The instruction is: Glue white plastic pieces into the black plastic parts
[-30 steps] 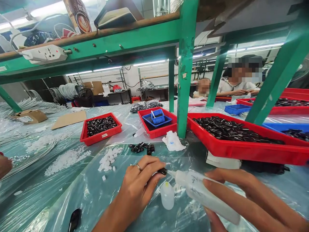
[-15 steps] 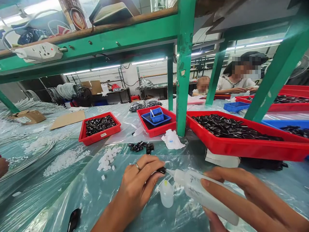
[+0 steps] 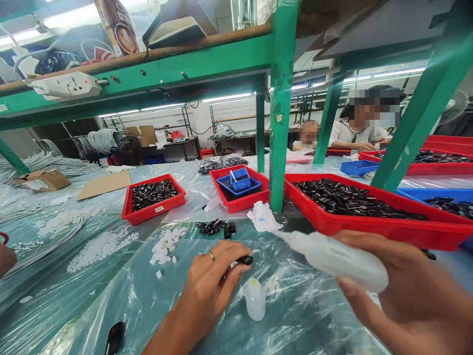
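My left hand (image 3: pixel 212 286) pinches a small black plastic part (image 3: pixel 245 260) between thumb and fingers, just above the plastic-covered table. My right hand (image 3: pixel 414 291) grips a white squeeze bottle (image 3: pixel 336 259), lifted and tilted with its nozzle pointing left, apart from the black part. A small white capped bottle (image 3: pixel 255 300) stands on the table below the black part. A loose heap of black parts (image 3: pixel 216 227) and a pile of white parts (image 3: pixel 166 244) lie just beyond my left hand.
Red trays of black parts sit at the left (image 3: pixel 153 197), middle (image 3: pixel 240 195) and right (image 3: pixel 369 217); the middle one holds a blue basket (image 3: pixel 240 179). A green post (image 3: pixel 283 103) rises from the table. Two people sit at the far right. Another hand (image 3: pixel 5 256) shows at the left edge.
My right hand has lifted the squeeze bottle up and to the right, away from the black part in my left hand. My left hand has stayed in place.
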`<state>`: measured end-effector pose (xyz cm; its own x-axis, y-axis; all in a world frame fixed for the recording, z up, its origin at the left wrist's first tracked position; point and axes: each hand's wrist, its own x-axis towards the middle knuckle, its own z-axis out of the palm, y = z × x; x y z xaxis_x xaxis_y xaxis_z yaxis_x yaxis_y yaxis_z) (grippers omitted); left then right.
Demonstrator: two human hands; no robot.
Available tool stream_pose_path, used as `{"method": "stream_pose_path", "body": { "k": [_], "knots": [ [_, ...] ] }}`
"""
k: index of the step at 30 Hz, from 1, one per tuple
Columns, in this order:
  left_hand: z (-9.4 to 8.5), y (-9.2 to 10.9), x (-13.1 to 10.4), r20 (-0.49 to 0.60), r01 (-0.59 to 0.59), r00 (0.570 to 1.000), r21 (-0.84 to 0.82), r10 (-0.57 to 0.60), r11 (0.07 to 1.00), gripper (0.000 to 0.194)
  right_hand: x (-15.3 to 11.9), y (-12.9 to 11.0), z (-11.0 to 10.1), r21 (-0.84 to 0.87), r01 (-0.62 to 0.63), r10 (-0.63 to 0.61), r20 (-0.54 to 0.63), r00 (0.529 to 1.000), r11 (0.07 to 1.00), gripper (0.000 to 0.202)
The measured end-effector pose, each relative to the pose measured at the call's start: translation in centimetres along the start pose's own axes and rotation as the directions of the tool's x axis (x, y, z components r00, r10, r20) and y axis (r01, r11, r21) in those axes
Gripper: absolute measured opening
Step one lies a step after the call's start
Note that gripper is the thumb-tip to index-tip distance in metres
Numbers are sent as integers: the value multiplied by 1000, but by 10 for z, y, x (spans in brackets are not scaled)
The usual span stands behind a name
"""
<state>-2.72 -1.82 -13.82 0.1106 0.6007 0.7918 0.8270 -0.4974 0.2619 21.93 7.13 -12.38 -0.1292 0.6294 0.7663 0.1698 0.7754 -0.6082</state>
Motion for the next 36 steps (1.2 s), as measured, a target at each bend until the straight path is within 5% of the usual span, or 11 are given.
{"method": "stream_pose_path", "body": {
  "k": [2, 5, 7, 10, 15, 22, 28, 31, 33, 34, 36],
  "knots": [
    [-1, -1, 0, 3, 20, 1000, 6, -20, 1000, 17, 8, 5, 5, 225, -226, 237, -23, 971, 948, 31],
    [-1, -8, 1, -3, 51, 999, -3, -51, 999, 17, 12, 13, 14, 447, -449, 446, 120, 887, 773, 39],
    [-2, -19, 2, -31, 95, 995, -18, -96, 995, 16, 9, 20, 22, 451, -532, 475, 242, 846, 717, 44],
    [-2, -43, 1, -128, 187, 974, -26, -189, 982, 15, 2, 32, 40, 339, -563, 438, 380, 815, 754, 52],
    [2, -77, -6, -218, 279, 939, 36, -265, 960, 17, 11, 60, 84, 78, -413, 340, 443, 830, 907, 45],
    [-1, -88, -8, -285, 334, 910, 71, -302, 940, 17, 28, 86, 127, -47, -295, 290, 385, 876, 954, 27],
    [-17, -95, -4, -554, 417, 776, 91, -302, 905, 19, 21, 82, 119, -74, -172, 186, 265, 946, 982, 41],
    [-22, -97, -3, -631, 443, 721, 99, -288, 891, 21, 28, 57, 104, -69, 15, 0, 212, 977, 997, 40],
    [-25, -97, -3, -648, 441, 713, 117, -268, 890, 22, 38, 34, 101, -57, 184, -158, 303, 940, 981, 25],
    [-26, -97, -3, -649, 435, 717, 133, -254, 891, 22, 45, 22, 104, -50, 258, -215, 412, 885, 965, 20],
    [-28, -100, -4, -649, 419, 728, 167, -220, 893, 22, 59, 2, 121, -18, 352, -250, 670, 699, 936, 21]
  ]
}}
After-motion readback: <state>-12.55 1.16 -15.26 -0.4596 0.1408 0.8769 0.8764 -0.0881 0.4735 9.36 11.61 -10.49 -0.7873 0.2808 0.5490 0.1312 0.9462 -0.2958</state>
